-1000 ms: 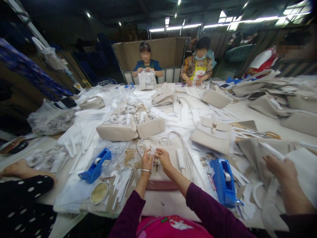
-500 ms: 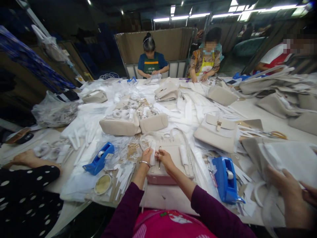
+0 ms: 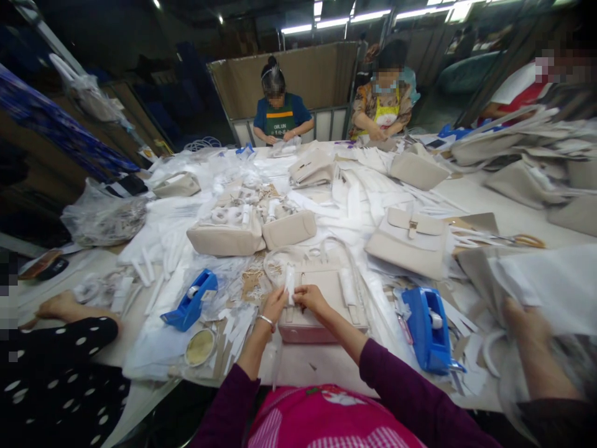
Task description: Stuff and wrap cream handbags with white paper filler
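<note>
A cream handbag (image 3: 321,283) lies in front of me, its handles pointing away and its reddish base toward me. White wrapping (image 3: 290,280) covers one strap fitting, and a second wrapped piece (image 3: 347,287) is on the right. My left hand (image 3: 275,305), with a bracelet at the wrist, closes its fingers on the lower left wrapping. Just right of it, my right hand (image 3: 311,298) is pinched at the bag's left strap; what its fingertips hold is too small to make out.
Blue tape dispensers stand at left (image 3: 191,300) and right (image 3: 426,330). Beyond are two stuffed bags (image 3: 226,239), a buckled bag (image 3: 408,242) and scissors (image 3: 527,239). A neighbour's hand (image 3: 527,323) holds a bag at right; another person's arm (image 3: 60,307) rests at left.
My hands stay at the left strap, with the right fingers now closer over its lower end. The neighbour's hand at right has shifted on the bag. The view has tilted slightly.
</note>
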Tool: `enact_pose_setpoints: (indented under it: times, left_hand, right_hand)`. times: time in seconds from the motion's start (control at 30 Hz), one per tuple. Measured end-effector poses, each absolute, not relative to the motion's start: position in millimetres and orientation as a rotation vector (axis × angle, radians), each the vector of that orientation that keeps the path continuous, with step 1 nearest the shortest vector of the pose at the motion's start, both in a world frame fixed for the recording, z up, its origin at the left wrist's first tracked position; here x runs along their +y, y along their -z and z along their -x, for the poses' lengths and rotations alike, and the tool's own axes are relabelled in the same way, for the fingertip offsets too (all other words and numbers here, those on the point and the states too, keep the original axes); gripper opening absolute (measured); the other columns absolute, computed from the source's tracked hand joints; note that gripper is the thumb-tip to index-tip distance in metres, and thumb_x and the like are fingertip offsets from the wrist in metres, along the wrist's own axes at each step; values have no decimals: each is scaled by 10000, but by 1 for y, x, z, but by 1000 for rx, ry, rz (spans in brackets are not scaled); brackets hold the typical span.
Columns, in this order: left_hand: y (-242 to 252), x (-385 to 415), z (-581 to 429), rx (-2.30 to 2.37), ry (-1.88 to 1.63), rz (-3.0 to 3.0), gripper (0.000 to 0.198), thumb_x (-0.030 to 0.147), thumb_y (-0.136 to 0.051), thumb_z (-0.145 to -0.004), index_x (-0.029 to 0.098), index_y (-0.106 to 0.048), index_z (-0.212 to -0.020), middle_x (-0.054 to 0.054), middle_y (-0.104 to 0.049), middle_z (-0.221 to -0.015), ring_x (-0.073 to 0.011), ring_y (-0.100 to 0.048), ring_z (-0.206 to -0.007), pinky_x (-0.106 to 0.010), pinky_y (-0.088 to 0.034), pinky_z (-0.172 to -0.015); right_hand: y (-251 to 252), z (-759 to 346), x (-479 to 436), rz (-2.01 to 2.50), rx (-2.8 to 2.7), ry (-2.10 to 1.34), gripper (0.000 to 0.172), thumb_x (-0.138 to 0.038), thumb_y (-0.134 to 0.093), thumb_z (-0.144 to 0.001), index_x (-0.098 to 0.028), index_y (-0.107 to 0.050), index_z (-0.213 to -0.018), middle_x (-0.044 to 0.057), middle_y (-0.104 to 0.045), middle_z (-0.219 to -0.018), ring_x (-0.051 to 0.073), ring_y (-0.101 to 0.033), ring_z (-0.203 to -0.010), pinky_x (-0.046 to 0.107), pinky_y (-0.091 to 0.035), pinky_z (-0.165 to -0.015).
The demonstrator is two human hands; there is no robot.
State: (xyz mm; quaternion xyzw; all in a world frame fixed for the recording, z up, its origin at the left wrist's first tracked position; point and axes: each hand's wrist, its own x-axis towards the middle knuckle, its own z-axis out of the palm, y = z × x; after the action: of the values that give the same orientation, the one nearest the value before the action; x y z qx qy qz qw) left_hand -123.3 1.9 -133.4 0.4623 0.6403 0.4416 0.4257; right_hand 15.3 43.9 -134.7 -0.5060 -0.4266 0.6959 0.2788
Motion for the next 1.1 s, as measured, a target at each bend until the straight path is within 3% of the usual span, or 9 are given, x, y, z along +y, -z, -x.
enact_pose_setpoints:
  times: [0.17,0.3,0.57,0.77,0.93,1.1]
  left_hand:
    - [140,-17,126,1584,-1096,-1112,504,443,-603,-717,140,-625,-1118,-99,-660,-1113,-260,-572,-1080,-398,-413,-968]
    - [140,-21,119,1676,-1156,-1106,435,381,-563,-762,152,-625,-1127,-109,-607,-1213,-254,-516,-1162,-415,-345,-1036]
    - [136,-26,94,2020,-1235,-1306,313,229,-507,-771,158,-618,-1055,-110,-631,-1047,-234,-566,-1009,-383,-425,-928]
    - [136,-28,81,2173,-1113,-1336,174,234,-460,-839,182,-566,-968,-94,-646,-926,-214,-585,-848,-348,-473,-807]
    - [141,-33,84,2054,-1134,-1838,281,111,-344,-858,164,-600,-960,-89,-615,-853,-198,-579,-853,-325,-468,-786]
    - [151,-36,91,2025,-1107,-2089,287,121,-352,-895,136,-615,-1009,-83,-605,-855,-168,-592,-818,-284,-490,-720]
  right_hand:
    - [135,-21,51,1258,-930,-2127,217,-172,-666,-630,-142,-557,-814,-23,-566,-441,98,-484,-350,193,-410,-368]
    - [131,-22,56,1153,-908,-2228,227,-172,-712,-612,-133,-563,-779,8,-599,-498,110,-549,-413,211,-488,-424]
    - [123,-11,54,1278,-1061,-2053,169,-176,-665,-569,-160,-498,-588,-6,-549,-382,116,-515,-323,185,-426,-333]
    - [127,-5,49,1331,-984,-1889,150,-136,-574,-506,-182,-434,-536,-8,-537,-350,129,-512,-307,175,-388,-310]
    - [136,-3,47,1351,-924,-1877,152,-129,-515,-469,-197,-397,-537,-26,-529,-347,133,-510,-309,189,-396,-317]
    - [145,-5,45,1309,-934,-1934,118,-163,-544,-488,-179,-443,-546,-14,-551,-397,125,-530,-349,216,-454,-389]
